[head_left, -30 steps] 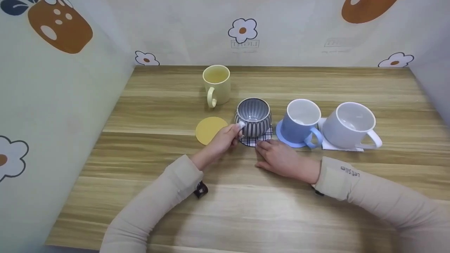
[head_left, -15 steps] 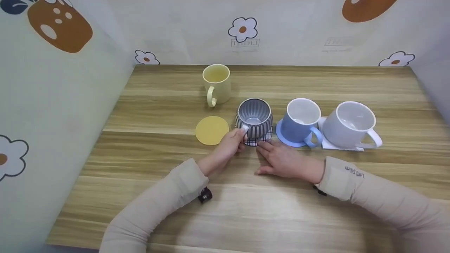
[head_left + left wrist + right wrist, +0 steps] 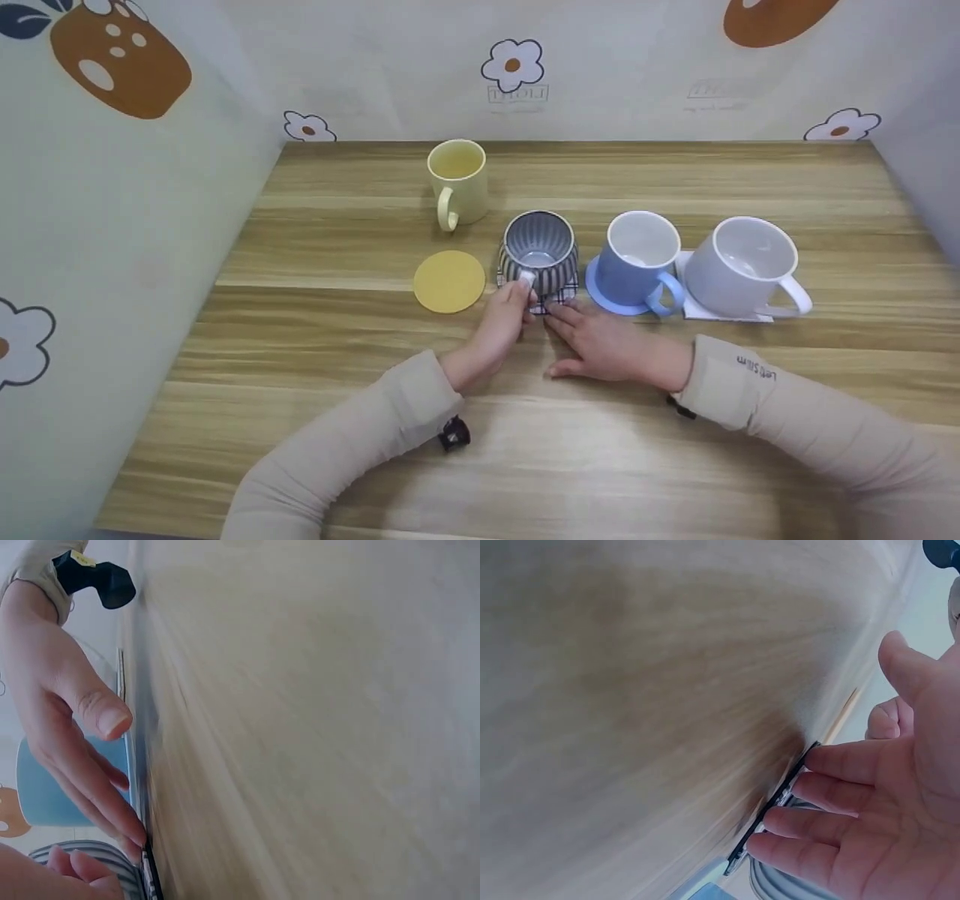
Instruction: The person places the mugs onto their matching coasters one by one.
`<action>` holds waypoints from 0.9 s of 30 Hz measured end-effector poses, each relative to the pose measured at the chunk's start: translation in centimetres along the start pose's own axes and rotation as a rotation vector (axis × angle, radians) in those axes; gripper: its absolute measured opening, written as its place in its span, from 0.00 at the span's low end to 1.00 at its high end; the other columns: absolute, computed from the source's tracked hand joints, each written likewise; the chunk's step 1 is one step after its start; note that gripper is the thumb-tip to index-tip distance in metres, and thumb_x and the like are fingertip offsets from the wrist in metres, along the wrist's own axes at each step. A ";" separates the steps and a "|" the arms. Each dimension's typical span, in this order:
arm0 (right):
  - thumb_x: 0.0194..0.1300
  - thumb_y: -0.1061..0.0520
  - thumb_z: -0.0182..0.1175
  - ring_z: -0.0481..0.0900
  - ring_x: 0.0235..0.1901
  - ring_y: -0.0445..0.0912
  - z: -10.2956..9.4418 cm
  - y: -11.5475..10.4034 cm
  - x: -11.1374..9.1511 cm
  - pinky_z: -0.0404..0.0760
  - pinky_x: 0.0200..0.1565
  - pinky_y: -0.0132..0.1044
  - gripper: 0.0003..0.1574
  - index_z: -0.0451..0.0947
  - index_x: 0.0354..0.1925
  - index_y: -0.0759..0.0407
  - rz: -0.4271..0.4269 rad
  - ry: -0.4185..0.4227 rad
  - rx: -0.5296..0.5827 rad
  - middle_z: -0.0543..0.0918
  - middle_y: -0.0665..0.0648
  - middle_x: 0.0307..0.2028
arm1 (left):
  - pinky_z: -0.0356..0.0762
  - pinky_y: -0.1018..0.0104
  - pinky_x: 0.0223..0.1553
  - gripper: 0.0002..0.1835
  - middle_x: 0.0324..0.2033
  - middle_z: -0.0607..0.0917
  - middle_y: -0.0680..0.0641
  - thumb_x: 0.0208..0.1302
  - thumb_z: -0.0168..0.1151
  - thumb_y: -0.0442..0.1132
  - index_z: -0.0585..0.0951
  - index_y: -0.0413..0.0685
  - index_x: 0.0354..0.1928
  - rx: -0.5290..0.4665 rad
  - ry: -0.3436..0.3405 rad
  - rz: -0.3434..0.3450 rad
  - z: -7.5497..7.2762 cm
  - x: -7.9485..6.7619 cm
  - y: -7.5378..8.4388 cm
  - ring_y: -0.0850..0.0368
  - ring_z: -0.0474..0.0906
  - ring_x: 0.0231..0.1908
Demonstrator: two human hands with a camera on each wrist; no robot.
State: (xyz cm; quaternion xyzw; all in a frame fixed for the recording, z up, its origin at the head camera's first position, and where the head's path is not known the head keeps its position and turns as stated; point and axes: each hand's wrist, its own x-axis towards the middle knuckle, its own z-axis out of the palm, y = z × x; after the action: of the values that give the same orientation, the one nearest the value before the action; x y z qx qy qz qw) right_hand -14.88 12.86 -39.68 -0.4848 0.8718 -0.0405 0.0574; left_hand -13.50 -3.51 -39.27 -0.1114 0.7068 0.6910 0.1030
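A grey striped mug [image 3: 541, 251] stands upright on a checked coaster [image 3: 568, 298] mid-table in the head view. My left hand [image 3: 501, 326] pinches its handle, which points toward me. With fingers straight, my right hand [image 3: 600, 341] touches the coaster's near edge. In the right wrist view the right fingertips [image 3: 765, 846] meet the coaster's dark rim [image 3: 776, 802]. The left wrist view shows the left hand's curled fingers [image 3: 82, 870] at lower left, beside the striped mug; the handle is hidden there.
Right of it, a blue mug [image 3: 636, 274] sits on a blue coaster [image 3: 598, 289], then a white mug [image 3: 739, 270] on a white coaster [image 3: 727, 315]. A yellow mug [image 3: 463, 195] stands at the back, behind a round yellow coaster [image 3: 448, 282].
My left hand has swung right and toward me with the handle, turning the striped mug so its handle faces nearer the front. The right hand has barely moved.
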 end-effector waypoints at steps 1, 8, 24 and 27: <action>0.58 0.35 0.54 0.65 0.58 0.65 0.0 0.0 0.0 0.66 0.59 0.52 0.48 0.66 0.58 0.74 -0.001 -0.001 0.005 0.68 0.71 0.60 | 0.62 0.72 0.22 0.17 0.22 0.70 0.50 0.73 0.38 0.42 0.72 0.39 0.33 -0.004 -0.004 -0.007 0.0 0.0 0.0 0.62 0.65 0.23; 0.59 0.36 0.55 0.63 0.61 0.63 -0.4 0.3 -0.2 0.64 0.60 0.51 0.46 0.66 0.58 0.73 -0.004 -0.036 0.045 0.65 0.71 0.61 | 0.73 0.72 0.26 0.16 0.27 0.76 0.48 0.70 0.46 0.42 0.77 0.34 0.37 -0.031 -0.048 0.009 -1.1 0.1 0.1 0.64 0.72 0.22; 0.65 0.40 0.50 0.55 0.65 0.62 -1.3 -3.7 0.0 0.56 0.64 0.53 0.42 0.58 0.65 0.68 -0.119 -0.104 0.193 0.60 0.68 0.65 | 0.70 0.72 0.30 0.14 0.46 0.74 0.42 0.68 0.48 0.39 0.69 0.40 0.51 -0.096 0.184 0.041 -9.0 1.2 3.0 0.61 0.73 0.30; 0.65 0.40 0.50 0.53 0.66 0.61 -1.3 -4.8 0.9 0.54 0.65 0.52 0.44 0.56 0.66 0.69 -0.136 -0.111 0.203 0.59 0.68 0.66 | 0.69 0.73 0.30 0.17 0.50 0.72 0.41 0.68 0.48 0.39 0.66 0.40 0.55 -0.061 0.185 0.005 -10.0 2.0 3.1 0.61 0.71 0.30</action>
State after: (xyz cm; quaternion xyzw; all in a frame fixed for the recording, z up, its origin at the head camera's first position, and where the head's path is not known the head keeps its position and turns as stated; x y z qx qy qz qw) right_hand -11.55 9.60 -37.83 -0.5359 0.8238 -0.1055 0.1517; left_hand -16.26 -13.51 -36.70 -0.1761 0.6920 0.6993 0.0323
